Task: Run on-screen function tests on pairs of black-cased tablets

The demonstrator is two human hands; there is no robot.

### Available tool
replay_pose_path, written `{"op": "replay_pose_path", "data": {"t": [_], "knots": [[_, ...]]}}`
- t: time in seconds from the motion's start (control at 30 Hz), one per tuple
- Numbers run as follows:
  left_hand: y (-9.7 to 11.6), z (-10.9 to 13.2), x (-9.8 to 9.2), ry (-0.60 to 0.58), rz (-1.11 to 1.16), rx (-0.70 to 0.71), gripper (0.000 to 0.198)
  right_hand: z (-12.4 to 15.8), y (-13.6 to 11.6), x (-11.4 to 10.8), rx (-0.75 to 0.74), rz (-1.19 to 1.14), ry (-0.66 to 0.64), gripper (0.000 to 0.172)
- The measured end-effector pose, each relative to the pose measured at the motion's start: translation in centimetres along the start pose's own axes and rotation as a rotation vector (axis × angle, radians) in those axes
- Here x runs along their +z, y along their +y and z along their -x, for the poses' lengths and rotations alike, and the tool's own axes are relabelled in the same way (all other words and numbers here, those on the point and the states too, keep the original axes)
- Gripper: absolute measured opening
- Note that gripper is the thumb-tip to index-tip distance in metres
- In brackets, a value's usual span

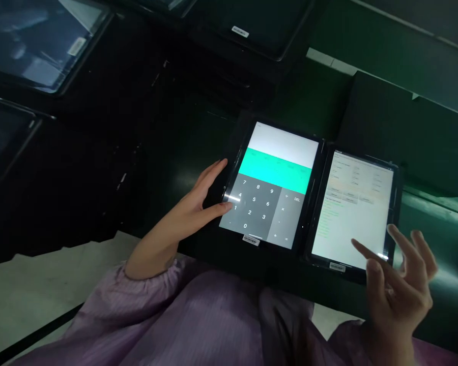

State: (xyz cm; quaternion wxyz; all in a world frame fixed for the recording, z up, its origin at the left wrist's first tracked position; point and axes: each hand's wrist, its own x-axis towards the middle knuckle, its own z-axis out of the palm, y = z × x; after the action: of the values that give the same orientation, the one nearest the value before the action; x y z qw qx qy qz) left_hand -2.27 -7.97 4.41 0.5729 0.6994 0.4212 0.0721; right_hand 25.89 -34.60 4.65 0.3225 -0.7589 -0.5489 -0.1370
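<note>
Two black-framed tablets lie side by side on a dark green bench. The left tablet (pixel 267 188) shows a calculator keypad below a turquoise band. My left hand (pixel 193 201) grips that tablet's left edge, with the thumb lying on the screen near the 1 key. The right tablet (pixel 351 203) shows a white page of small text and green lines. My right hand (pixel 397 279) is raised over its lower right corner, fingers apart, holding nothing. Its index fingertip is close to the screen, but I cannot tell whether they touch.
Several other dark tablets lie at the upper left and top. A black flat case (pixel 402 132) stands behind the right tablet. The dark green bench (pixel 435 284) runs across the view, with a pale floor (pixel 41 290) below it. Purple sleeves cover my arms.
</note>
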Motion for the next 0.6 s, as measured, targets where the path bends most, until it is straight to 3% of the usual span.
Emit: {"op": "replay_pose_path", "data": {"t": [0.27,0.6], "knots": [[0.9,0.2,0.6,0.081,0.041,-0.043,0.089,0.9,-0.4,-2.0,-0.059,-0.185,-0.14,0.02],[1.9,-0.1,0.7,0.098,-0.018,-0.063,0.086,1.8,0.4,-0.8,-0.004,0.023,-0.022,0.018]]}}
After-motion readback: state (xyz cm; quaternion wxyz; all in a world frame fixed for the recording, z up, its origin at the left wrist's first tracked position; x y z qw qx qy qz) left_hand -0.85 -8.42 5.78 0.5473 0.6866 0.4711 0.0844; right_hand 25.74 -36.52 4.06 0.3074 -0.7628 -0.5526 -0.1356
